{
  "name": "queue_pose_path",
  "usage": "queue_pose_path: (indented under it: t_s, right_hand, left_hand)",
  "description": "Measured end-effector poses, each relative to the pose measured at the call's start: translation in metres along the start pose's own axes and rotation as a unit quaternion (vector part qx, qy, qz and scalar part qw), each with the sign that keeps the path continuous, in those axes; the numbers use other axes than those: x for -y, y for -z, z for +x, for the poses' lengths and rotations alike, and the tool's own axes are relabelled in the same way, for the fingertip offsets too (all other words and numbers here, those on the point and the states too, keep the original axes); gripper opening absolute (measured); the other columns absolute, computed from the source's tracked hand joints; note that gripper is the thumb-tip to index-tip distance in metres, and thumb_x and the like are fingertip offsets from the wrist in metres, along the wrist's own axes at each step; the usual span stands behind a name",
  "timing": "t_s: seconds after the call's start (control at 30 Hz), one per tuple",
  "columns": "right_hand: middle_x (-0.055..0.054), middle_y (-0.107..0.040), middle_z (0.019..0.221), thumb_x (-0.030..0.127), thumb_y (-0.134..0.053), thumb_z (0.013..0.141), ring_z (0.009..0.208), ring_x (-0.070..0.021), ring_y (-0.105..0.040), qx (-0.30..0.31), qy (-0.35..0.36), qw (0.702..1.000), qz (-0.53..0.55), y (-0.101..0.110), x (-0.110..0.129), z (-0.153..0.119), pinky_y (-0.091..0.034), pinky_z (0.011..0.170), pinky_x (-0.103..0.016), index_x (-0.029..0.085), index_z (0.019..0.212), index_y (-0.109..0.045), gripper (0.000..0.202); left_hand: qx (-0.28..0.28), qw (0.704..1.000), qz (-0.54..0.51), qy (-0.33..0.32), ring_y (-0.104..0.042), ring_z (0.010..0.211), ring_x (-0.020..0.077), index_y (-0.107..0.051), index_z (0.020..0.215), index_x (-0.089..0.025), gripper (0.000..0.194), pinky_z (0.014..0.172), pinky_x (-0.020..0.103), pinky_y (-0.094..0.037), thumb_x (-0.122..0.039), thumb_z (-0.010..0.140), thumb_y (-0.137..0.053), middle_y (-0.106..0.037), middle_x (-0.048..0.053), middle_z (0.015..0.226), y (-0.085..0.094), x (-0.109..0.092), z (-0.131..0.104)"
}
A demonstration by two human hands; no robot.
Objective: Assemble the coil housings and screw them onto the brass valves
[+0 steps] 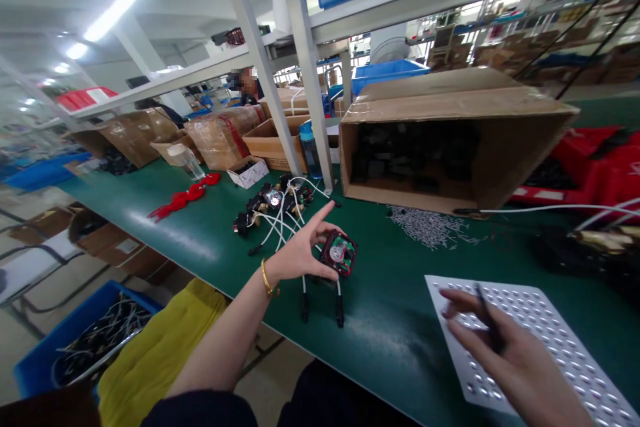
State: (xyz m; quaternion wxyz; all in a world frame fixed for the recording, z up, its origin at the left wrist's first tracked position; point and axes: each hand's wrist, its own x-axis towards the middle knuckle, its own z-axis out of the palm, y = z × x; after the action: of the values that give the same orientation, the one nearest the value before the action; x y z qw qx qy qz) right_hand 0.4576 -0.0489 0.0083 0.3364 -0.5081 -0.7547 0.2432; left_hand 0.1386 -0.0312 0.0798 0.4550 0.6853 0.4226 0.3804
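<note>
My left hand (pixel 300 250) holds a small black square part (pixel 339 253) with a red ring and a green board inside, index finger stretched out; its wires hang down to the green table (pixel 210 240). My right hand (pixel 505 353) rests on a white perforated tray (pixel 560 333) and grips a thin dark tool (pixel 487 317) between its fingers. A heap of similar black parts with white wires (pixel 275 210) lies just beyond my left hand.
A large open cardboard box (pixel 510 140) lies on its side behind a scatter of small grey pins (pixel 425 227). Red parts (pixel 183 199), a clear cup (pixel 186 160), a blue bottle (pixel 309 147) and more boxes stand further back. A person sits far behind the shelf post.
</note>
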Motion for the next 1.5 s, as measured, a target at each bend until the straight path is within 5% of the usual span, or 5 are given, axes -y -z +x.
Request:
queue_pose_path:
  t_s: [0.33, 0.57, 0.77, 1.0, 1.5]
  right_hand:
    - [-0.004, -0.051, 0.125, 0.024, -0.065, 0.067, 0.091, -0.0272, -0.061, 0.203, 0.155, 0.964, -0.079, -0.043, 0.063, 0.047, -0.052, 0.073, -0.041, 0.028, 0.122, -0.048, 0.058]
    - [-0.008, -0.063, 0.093, 0.046, -0.063, 0.069, 0.081, -0.0261, -0.061, 0.037, 0.006, 0.998, -0.059, -0.023, 0.016, 0.032, -0.049, 0.069, -0.037, 0.020, 0.098, -0.058, 0.040]
    - [-0.011, -0.064, 0.094, 0.051, -0.062, 0.069, 0.084, -0.0281, -0.060, 0.001, -0.096, 0.992, -0.087, -0.020, 0.012, 0.022, -0.047, 0.071, -0.038, 0.016, 0.098, -0.060, 0.046]
    - [-0.011, -0.065, 0.082, 0.042, -0.053, 0.078, 0.072, -0.0260, -0.061, 0.027, -0.139, 0.985, -0.095, -0.031, 0.034, 0.024, -0.045, 0.062, -0.034, 0.015, 0.087, -0.062, 0.030]
    - [-0.003, -0.057, 0.100, 0.041, -0.052, 0.084, 0.040, -0.0037, -0.034, 0.186, -0.211, 0.893, 0.352, -0.015, 0.003, -0.012, -0.023, 0.035, -0.019, 0.029, 0.135, -0.034, 0.055]
  left_hand:
    - [0.290, 0.920, -0.218, 0.148, -0.054, 0.108, 0.0260, -0.022, 0.137, -0.027, 0.108, 0.092, 0.043, -0.041, -0.041, 0.049, -0.082, -0.054, 0.011, 0.121, -0.053, 0.070, 0.050]
    - [0.233, 0.961, 0.050, 0.144, -0.062, 0.076, 0.0166, -0.032, 0.135, -0.025, 0.063, 0.074, 0.033, -0.048, -0.056, 0.081, -0.045, -0.061, 0.008, 0.109, -0.038, 0.058, 0.016]
    - [-0.208, 0.903, 0.374, 0.040, -0.034, 0.125, 0.0348, -0.037, 0.132, -0.028, 0.052, 0.104, 0.058, -0.018, -0.031, 0.082, -0.052, -0.045, 0.010, 0.131, -0.078, 0.039, -0.023]
    - [-0.173, 0.960, 0.221, 0.001, -0.022, 0.131, 0.0329, -0.010, 0.139, -0.028, 0.087, 0.108, 0.058, -0.010, -0.028, 0.072, -0.065, -0.030, 0.013, 0.139, -0.192, 0.067, -0.003]
    - [-0.093, 0.990, -0.088, 0.067, -0.045, 0.116, 0.0277, -0.036, 0.119, -0.023, 0.076, 0.102, 0.043, -0.033, -0.021, 0.057, -0.080, -0.044, 0.009, 0.126, -0.158, 0.069, -0.011]
